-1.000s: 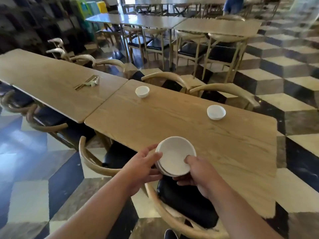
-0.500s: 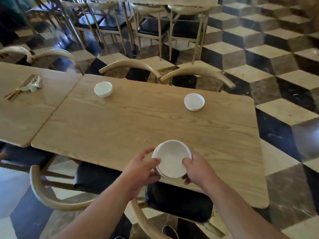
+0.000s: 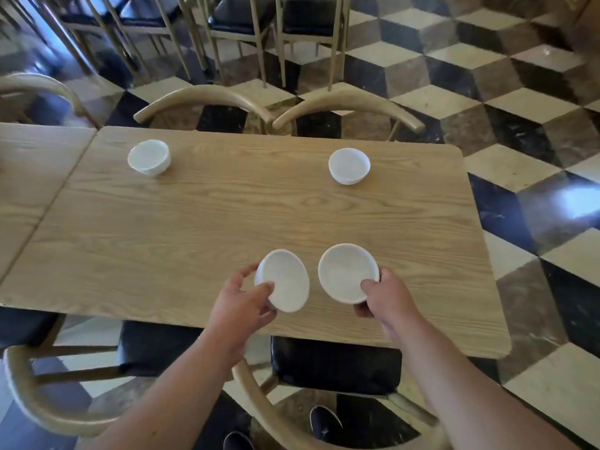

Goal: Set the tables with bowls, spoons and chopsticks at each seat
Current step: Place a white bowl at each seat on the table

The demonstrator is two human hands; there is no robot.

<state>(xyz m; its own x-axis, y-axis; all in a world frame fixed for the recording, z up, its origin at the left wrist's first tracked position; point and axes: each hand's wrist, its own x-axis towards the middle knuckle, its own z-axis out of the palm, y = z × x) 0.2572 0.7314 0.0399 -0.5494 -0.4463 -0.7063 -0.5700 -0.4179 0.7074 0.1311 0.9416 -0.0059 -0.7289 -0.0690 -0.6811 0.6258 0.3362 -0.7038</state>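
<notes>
Your left hand (image 3: 242, 305) holds one white bowl (image 3: 282, 280), fingers curled on its rim. Your right hand (image 3: 388, 300) grips another bowl (image 3: 348, 272) just beside it, above the worktop's (image 3: 227, 222) near edge. Two more bowls (image 3: 148, 156) (image 3: 349, 165) sit at the far side.

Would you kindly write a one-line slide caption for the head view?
Left hand and right hand each hold a white bowl over the wooden table's near edge; two more bowls sit opposite.
</notes>
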